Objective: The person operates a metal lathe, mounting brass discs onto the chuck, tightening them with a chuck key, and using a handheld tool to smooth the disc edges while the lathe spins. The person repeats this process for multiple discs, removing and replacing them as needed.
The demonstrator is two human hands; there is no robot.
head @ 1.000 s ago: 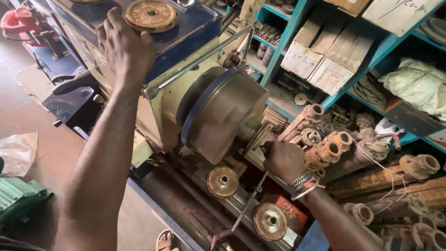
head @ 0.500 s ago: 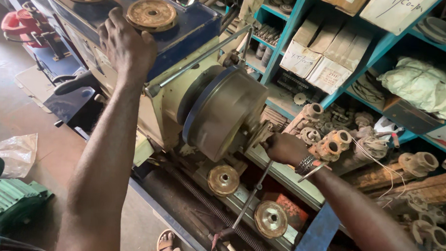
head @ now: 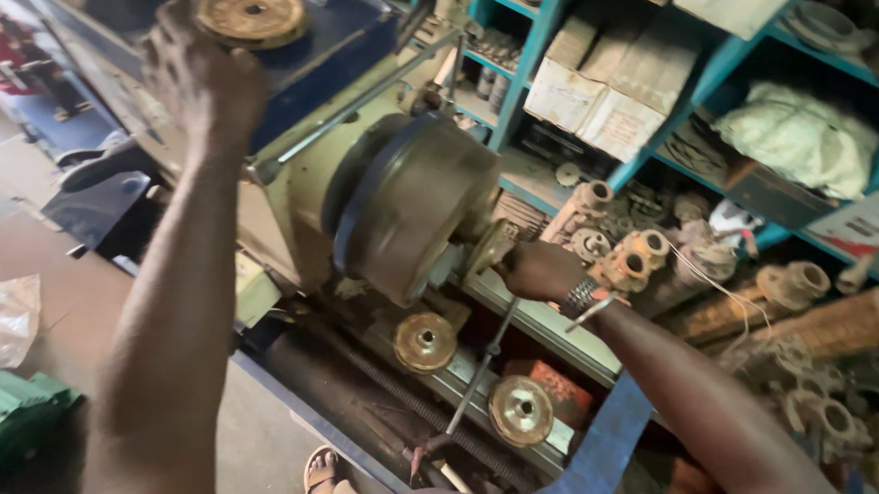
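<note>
The brass part (head: 491, 247) sits at the front of the big round chuck (head: 411, 211) on the lathe (head: 293, 211). It pokes out of the chuck toward the shelves, so its long way runs along the lathe, from the chuck out to the right. It looks tilted a little.

The right hand (head: 540, 271) is right at the brass part. It comes in from the right side, and the part lies just to the left of its fingers. The fingers are curled around the near end of the part, or pressed on it. The view is a bit blurry there, so I cannot tell if they grip it tight. A bracelet (head: 581, 298) is on that wrist.

The left hand (head: 205, 79) is well apart from the part. It is up on top of the lathe, with the fingers bent down over the edge of the blue cover (head: 340, 40). It lies just beside a brass wheel (head: 252, 14) that rests flat there. It holds nothing loose.

So the right hand is the near one.

Below the chuck, two more brass wheels (head: 425, 342) lie flat on the lathe bed, one near the other. A thin rod (head: 478, 377) slants down between them. Behind the right arm, blue shelves (head: 709, 81) hold boxes and many old metal fittings (head: 636, 261).
</note>
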